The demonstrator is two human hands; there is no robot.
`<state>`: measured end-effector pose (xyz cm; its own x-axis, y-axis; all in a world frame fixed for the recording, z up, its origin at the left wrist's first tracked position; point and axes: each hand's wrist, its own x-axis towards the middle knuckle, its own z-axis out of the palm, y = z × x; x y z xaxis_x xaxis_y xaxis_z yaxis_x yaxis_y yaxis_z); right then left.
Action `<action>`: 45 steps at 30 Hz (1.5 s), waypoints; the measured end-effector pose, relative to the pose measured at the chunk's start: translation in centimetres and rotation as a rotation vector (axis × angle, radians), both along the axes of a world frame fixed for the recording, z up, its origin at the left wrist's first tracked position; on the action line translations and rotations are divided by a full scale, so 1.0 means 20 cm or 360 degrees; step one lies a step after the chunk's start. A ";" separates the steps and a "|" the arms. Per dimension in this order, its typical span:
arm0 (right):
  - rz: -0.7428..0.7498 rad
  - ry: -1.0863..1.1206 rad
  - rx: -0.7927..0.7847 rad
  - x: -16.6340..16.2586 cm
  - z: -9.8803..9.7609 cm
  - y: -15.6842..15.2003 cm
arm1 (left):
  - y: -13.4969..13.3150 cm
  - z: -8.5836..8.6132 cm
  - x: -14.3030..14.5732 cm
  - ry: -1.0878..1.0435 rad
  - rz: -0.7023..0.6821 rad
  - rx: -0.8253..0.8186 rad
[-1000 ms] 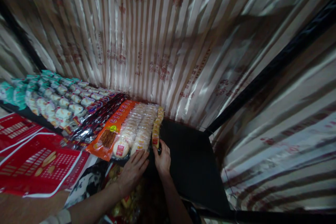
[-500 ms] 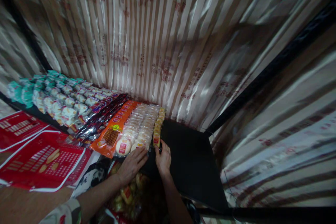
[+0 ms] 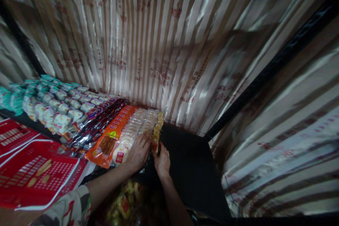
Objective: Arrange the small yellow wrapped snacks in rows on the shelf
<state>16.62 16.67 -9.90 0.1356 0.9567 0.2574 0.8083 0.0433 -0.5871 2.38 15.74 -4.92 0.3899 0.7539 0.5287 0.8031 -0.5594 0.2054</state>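
Note:
My left hand (image 3: pixel 139 152) lies flat with spread fingers on the near end of a clear pack of pale round cakes (image 3: pixel 134 130). My right hand (image 3: pixel 160 159) is curled around the near end of a narrow row of small yellow and red snack packets (image 3: pixel 157 131), which stands along the right side of the cake pack. Both packs rest on a dark shelf (image 3: pixel 185 162). An orange snack pack (image 3: pixel 109 139) lies just left of the cakes.
Further left lie dark glossy packets (image 3: pixel 97 120), white and teal wrapped snacks (image 3: pixel 53 102) and red packages (image 3: pixel 34 173). Striped satin cloth (image 3: pixel 164 56) lines the back and right side. A bag of yellow snacks (image 3: pixel 124 201) hangs below my arms.
My left hand has slid forward onto the cake pack. My right hand has moved up and closed on the end of the yellow packet row. The view shifted slightly.

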 end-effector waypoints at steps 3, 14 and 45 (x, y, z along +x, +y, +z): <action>-0.0009 -0.0028 -0.0026 0.00 0.01 0.00 | 0.11 0.01 0.04 0.0037 0.0100 -0.0042; -0.0018 0.0173 0.0066 0.01 0.00 0.06 | 0.25 -0.03 0.14 0.0070 0.0136 -0.0110; 0.0058 0.0352 0.0003 -0.01 -0.01 0.15 | 0.53 0.02 0.21 -0.0140 0.0265 -0.0087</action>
